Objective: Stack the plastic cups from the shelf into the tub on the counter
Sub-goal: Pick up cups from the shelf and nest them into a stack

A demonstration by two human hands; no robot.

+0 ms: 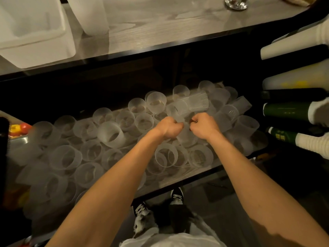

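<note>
Dozens of plastic cups (110, 132) are crowding the shelf (195, 177); the tub (35, 56) is sitting on the bench (160, 24) above. Left hand (169, 128) and right hand (204, 126) are both curling round cups. Light, thin, slippery-looking; gripping by ribbed walls seems best.

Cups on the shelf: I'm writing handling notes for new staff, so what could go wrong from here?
1. The left hand and right hand both grip the held cups in the middle of a crowded pile. Lifting may drag neighbours, and loose cups near the shelf edge might roll off.
2. The tub sits up on the counter, far left of the hands. A tilted stack could slip apart on the way.
</note>
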